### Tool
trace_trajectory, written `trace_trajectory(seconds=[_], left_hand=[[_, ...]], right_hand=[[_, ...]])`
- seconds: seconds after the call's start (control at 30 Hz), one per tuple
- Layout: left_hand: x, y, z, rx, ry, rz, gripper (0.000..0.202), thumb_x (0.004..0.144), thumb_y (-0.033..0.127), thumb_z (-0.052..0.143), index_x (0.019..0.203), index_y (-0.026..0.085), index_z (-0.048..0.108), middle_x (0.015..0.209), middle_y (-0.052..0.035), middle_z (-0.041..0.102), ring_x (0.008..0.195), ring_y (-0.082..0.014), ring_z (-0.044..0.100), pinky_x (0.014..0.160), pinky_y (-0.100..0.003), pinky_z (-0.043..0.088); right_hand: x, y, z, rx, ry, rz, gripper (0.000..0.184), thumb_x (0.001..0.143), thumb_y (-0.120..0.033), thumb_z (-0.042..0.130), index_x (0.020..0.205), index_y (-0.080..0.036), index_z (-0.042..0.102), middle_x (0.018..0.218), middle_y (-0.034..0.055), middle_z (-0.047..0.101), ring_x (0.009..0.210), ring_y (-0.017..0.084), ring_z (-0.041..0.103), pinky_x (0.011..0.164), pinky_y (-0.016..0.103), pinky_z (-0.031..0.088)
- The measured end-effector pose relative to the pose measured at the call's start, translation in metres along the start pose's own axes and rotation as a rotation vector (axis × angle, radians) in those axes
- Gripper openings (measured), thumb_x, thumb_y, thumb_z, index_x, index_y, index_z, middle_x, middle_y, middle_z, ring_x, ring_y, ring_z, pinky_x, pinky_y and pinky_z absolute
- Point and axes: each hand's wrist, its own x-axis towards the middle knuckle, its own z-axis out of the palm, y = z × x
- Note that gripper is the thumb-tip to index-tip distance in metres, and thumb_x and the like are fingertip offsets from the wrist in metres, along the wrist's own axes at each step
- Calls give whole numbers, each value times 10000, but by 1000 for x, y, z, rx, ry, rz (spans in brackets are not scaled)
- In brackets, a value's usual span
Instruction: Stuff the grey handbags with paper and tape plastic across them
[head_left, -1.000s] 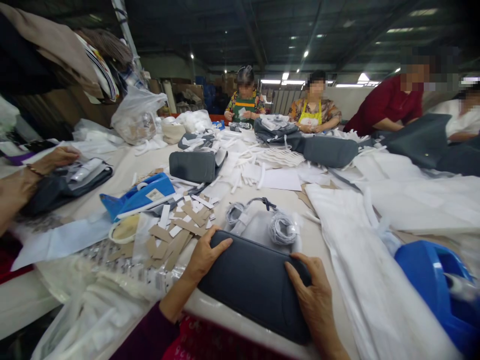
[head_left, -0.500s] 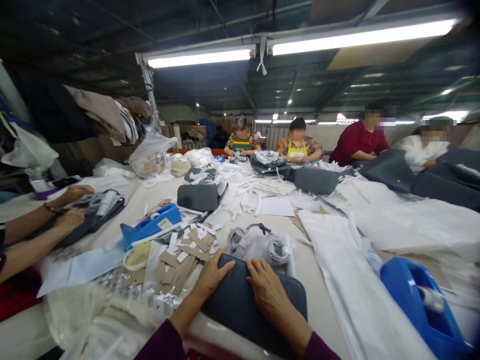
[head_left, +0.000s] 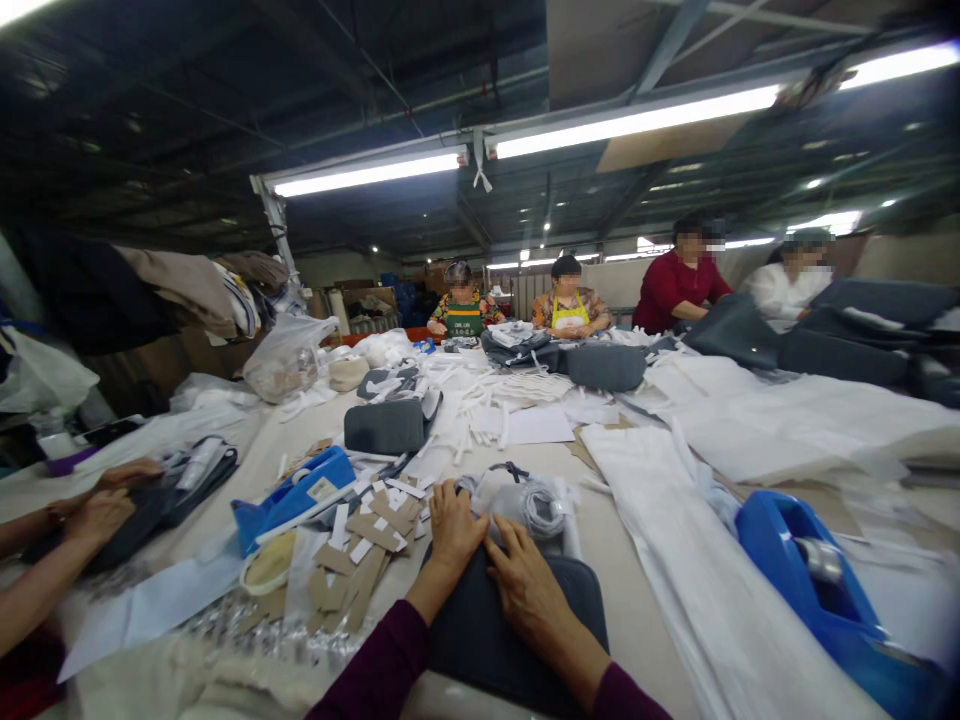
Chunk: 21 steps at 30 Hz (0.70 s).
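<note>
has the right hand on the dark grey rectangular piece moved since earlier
Yes: against the round grey cord coil, the right hand has shifted left, from the right end of the dark grey piece to beside the left hand.

Tube lamps (head_left: 637,122) overhead burned out to plain white, with another glaring at the upper left, while the roof (head_left: 187,120) behind sank into murky darkness. Their light fell evenly on the table (head_left: 634,620), leaving soft shadows. White sheets (head_left: 675,560) on the right looked pale and low in detail; the dark case (head_left: 517,640) showed little shading. Near left, clear plastic (head_left: 277,630) glinted in smeared highlights. The wide lens stretched the blue dispenser (head_left: 795,570) near right. Far off, fine detail was soft, and pixel blocks covered the co-workers' faces.
</note>
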Motion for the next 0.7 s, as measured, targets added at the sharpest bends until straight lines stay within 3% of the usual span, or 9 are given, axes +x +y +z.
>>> trace_trajectory(seconds=[0.07,0.27,0.43,0.5,0.57,0.63,0.7], left_hand=[[2,-5,3,-53,46,17,207,715,230,622,890,121,645,1112,-152,556,1108,-330,469,988,-482,396],[5,-11,1,-324,117,83,192,675,175,630,857,164,568,1115,-106,518,1123,-266,498,1016,-411,413],[3,-7,0,-348,120,20,298,717,249,630,949,197,450,854,-7,494,862,-213,556,844,-412,493],[4,-4,-1,-369,126,25,450,717,291,651,1082,189,408,912,-23,506,876,-214,561,835,-407,494],[7,-2,-1,-373,132,96,518,719,278,641,1165,183,396,1040,-74,519,1002,-241,547,906,-421,463],[10,-1,-2,-372,123,142,440,712,241,609,1122,180,463,1076,-96,527,1071,-262,522,963,-431,421],[15,-2,-2,-421,88,82,344,697,238,596,1029,188,522,986,-71,556,1008,-255,541,947,-418,418]], right_hand=[[1,0,-1,-6,-35,10,406,901,-144,434,1286,-190,553,1453,148,417,1352,300,355,1089,457,341],[12,0,-3,-18,-107,30,436,929,-226,381,1344,-160,499,1472,155,399,1297,313,424,1051,477,351],[25,2,0,-27,-97,9,512,928,-332,418,1371,-79,461,1411,169,475,1249,331,445,1038,506,340],[30,3,1,-37,-98,6,533,922,-356,435,1352,-44,475,1374,192,504,1234,332,454,1032,501,344],[33,4,2,-46,-99,0,545,912,-368,456,1325,-14,496,1341,211,527,1219,332,464,1030,499,346],[35,5,3,-46,-88,-6,538,903,-372,478,1299,-10,517,1316,213,547,1207,328,472,1029,499,345],[35,6,2,-39,-75,-8,502,899,-382,494,1253,-32,558,1279,204,578,1186,319,488,1017,498,352]])
